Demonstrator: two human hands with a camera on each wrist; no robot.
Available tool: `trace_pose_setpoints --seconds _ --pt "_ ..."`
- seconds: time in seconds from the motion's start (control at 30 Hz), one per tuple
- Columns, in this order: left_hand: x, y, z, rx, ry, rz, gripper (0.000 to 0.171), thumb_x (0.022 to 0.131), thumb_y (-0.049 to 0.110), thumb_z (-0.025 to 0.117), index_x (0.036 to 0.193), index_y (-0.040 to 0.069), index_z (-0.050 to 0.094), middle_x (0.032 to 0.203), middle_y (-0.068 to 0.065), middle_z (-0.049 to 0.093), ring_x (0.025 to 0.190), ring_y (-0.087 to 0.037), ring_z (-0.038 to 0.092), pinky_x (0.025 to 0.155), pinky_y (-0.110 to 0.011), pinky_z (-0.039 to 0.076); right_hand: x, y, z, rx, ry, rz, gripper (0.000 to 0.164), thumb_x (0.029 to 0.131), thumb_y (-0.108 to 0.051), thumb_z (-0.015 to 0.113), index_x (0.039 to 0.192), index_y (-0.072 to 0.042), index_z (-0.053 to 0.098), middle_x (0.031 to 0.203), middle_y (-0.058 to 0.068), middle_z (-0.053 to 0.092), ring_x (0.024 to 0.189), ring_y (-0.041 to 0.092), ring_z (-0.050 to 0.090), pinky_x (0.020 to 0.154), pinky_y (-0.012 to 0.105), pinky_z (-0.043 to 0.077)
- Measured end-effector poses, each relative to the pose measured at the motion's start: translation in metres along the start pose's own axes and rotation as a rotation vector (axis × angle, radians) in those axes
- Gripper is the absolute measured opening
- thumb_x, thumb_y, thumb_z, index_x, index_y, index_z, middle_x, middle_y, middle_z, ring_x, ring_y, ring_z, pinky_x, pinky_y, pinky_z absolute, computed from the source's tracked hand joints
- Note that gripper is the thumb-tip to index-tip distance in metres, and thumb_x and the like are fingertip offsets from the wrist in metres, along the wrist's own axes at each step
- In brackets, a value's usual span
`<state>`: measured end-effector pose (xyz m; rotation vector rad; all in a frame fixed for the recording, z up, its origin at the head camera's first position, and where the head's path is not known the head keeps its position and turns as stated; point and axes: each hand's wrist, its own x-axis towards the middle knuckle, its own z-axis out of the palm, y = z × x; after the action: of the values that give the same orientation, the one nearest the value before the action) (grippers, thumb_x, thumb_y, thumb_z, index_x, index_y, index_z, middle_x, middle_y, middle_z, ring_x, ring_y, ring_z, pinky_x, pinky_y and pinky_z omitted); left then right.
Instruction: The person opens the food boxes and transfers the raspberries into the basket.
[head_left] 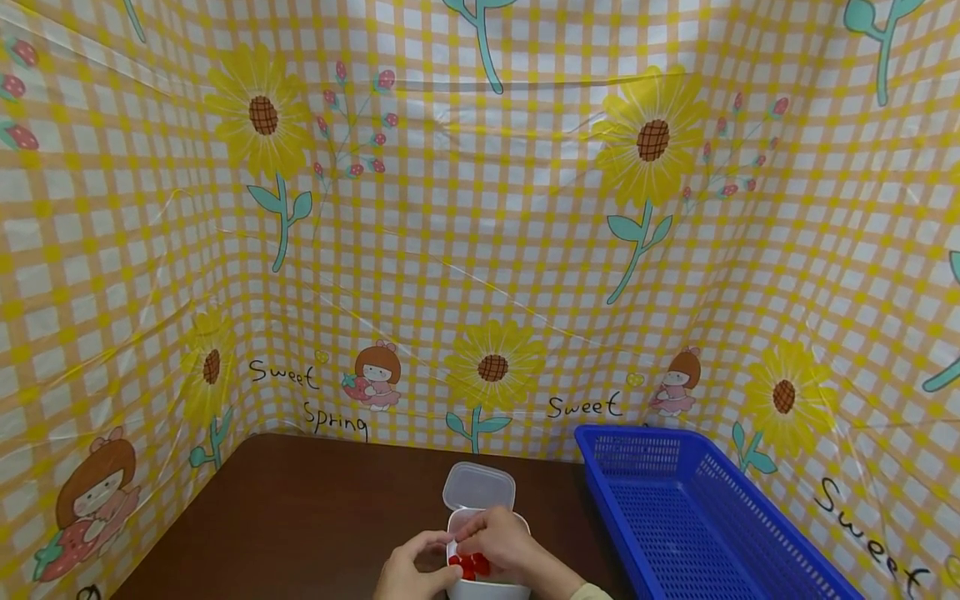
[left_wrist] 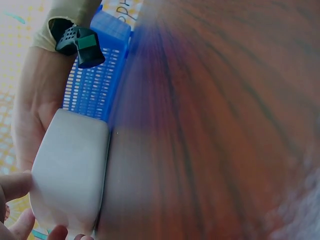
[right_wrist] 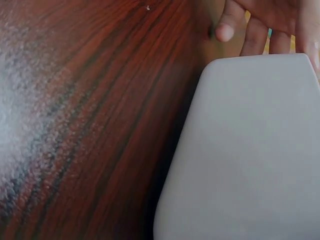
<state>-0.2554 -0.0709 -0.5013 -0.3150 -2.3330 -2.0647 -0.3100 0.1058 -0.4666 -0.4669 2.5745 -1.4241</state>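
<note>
1 white tub (head_left: 489,591) sits against left grip (head_left: 412,570), under right grip (head_left: 501,540).

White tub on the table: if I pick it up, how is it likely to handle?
The white tub may feel slick, since its walls look smooth and unribbed. It is probably light and fairly stiff, judging by its molded-plastic look and evenly held shape. With its top open over the red pieces, a strong tilt could spill them.

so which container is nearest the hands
The white tub: the left hand and right hand are at its opening, while the blue basket stands apart, to the right.
</note>
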Motion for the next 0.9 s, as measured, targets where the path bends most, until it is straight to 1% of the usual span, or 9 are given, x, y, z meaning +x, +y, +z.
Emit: trace_pose_setpoints --seconds 0.13,0.23,0.33,0.43,0.57,0.67,0.77,0.9 --pt "-0.0006 0.0001 0.0001 0.032 0.016 0.011 0.042 0.082 0.014 0.082 0.118 0.000 0.067 0.111 -0.018 0.070 0.090 -0.028 0.072 0.071 -0.040 0.061 -0.0001 -0.0001 0.0009 -0.035 0.004 -0.043 0.008 0.076 -0.005 0.077 0.084 -0.002 0.079 0.079 0.003 0.073 0.068 0.010 0.059 0.056 0.026 0.051" --pt "-0.0011 0.0004 0.0000 0.058 0.023 0.014 0.041 0.082 0.016 0.083 0.117 0.003 0.068 0.110 -0.016 0.071 0.089 -0.025 0.072 0.071 -0.037 0.060 -0.0007 -0.0003 0.0013 -0.065 -0.003 -0.074 0.008 0.075 -0.007 0.078 0.082 -0.003 0.080 0.079 0.002 0.074 0.067 0.010 0.057 0.055 0.023 0.049" --pt "-0.0015 0.0004 -0.0001 0.078 0.026 0.013 0.041 0.081 0.019 0.083 0.117 0.005 0.069 0.110 -0.014 0.071 0.088 -0.022 0.071 0.071 -0.034 0.059 -0.0015 -0.0006 0.0020 -0.072 -0.012 -0.072 0.007 0.075 -0.008 0.078 0.081 -0.004 0.080 0.078 0.002 0.074 0.065 0.010 0.058 0.054 0.024 0.050" --pt "-0.0015 -0.0005 -0.0003 0.078 0.024 0.006 0.041 0.081 0.021 0.084 0.117 0.006 0.069 0.109 -0.013 0.071 0.088 -0.021 0.071 0.071 -0.034 0.059 -0.0020 -0.0008 0.0031 -0.071 -0.021 -0.051 0.006 0.075 -0.008 0.079 0.080 -0.005 0.080 0.077 0.000 0.074 0.064 0.009 0.057 0.053 0.023 0.050" --pt "-0.0009 -0.0021 -0.0007 0.072 0.019 0.008 0.042 0.081 0.021 0.084 0.117 0.005 0.069 0.110 -0.015 0.070 0.090 -0.024 0.071 0.072 -0.038 0.060 -0.0019 -0.0012 0.0042 -0.042 -0.042 -0.029 0.008 0.074 -0.005 0.078 0.081 -0.003 0.080 0.080 0.001 0.074 0.065 0.006 0.055 0.053 0.020 0.047" --pt "-0.0007 -0.0030 -0.0007 0.082 0.018 0.018 0.042 0.081 0.021 0.084 0.117 0.005 0.069 0.111 -0.016 0.071 0.091 -0.026 0.072 0.072 -0.036 0.060 -0.0019 -0.0010 0.0047 -0.035 -0.055 -0.028 0.009 0.073 -0.004 0.078 0.081 -0.002 0.080 0.080 0.003 0.075 0.065 0.006 0.055 0.053 0.019 0.045" --pt "-0.0003 -0.0036 -0.0004 0.115 0.021 0.026 0.042 0.081 0.023 0.084 0.117 0.006 0.069 0.111 -0.015 0.072 0.090 -0.024 0.072 0.073 -0.034 0.058 -0.0018 -0.0001 0.0049 -0.041 -0.062 -0.035 0.007 0.072 -0.003 0.078 0.079 -0.003 0.080 0.077 0.001 0.074 0.063 0.006 0.055 0.052 0.020 0.045" --pt "0.0004 -0.0044 -0.0001 0.166 0.035 0.029 0.041 0.081 0.027 0.084 0.116 0.010 0.070 0.110 -0.012 0.073 0.090 -0.021 0.070 0.076 -0.035 0.054 -0.0009 0.0022 0.0057 -0.048 -0.071 -0.052 0.007 0.070 -0.001 0.079 0.077 -0.004 0.079 0.072 0.000 0.072 0.058 0.006 0.053 0.050 0.019 0.043"
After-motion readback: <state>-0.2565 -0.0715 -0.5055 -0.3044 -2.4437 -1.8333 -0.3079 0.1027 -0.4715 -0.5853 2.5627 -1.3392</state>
